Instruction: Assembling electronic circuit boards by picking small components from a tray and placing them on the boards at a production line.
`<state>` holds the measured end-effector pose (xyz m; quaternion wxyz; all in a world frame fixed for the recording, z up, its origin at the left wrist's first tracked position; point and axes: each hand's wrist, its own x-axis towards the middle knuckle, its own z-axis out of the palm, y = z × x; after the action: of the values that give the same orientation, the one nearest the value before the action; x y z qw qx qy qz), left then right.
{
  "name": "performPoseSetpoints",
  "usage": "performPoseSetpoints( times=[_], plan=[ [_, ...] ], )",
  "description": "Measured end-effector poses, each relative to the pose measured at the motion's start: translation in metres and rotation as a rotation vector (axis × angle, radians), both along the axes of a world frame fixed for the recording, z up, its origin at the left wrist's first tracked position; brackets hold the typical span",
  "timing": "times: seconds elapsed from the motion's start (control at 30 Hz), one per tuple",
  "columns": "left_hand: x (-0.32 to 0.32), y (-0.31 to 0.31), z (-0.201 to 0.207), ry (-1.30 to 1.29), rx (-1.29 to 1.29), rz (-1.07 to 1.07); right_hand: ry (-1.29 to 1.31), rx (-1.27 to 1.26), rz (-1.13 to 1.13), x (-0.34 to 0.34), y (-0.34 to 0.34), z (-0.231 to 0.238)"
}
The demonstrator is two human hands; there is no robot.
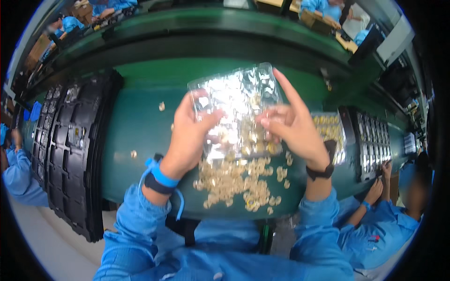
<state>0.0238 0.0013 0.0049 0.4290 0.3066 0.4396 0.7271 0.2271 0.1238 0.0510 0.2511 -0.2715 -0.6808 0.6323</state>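
Observation:
A clear plastic blister tray with rows of moulded pockets is tilted up above the green work surface, glare across much of it. Its left side is gripped by my left hand, the thumb lying over the front. My right hand is at the right side, its index finger stretched along the edge up to the top corner. The thumb and other fingers of that hand are bent against the tray. Below it lies a loose heap of small pale ring-shaped parts; some yellowish ones show through the lower pockets.
Black trays are stacked at the left. To the right lie a clear tray of yellowish parts and a black tray. Co-workers in blue sit at the right and left. A green ledge crosses the back.

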Motion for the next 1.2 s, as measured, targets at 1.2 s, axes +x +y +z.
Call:
performPoseSetpoints(
  times=[1.2],
  plan=[
    [-0.009,-0.104,0.020,0.003,0.142,-0.246,0.160,0.577,-0.144,-0.032,-0.098,0.025]
  ],
)
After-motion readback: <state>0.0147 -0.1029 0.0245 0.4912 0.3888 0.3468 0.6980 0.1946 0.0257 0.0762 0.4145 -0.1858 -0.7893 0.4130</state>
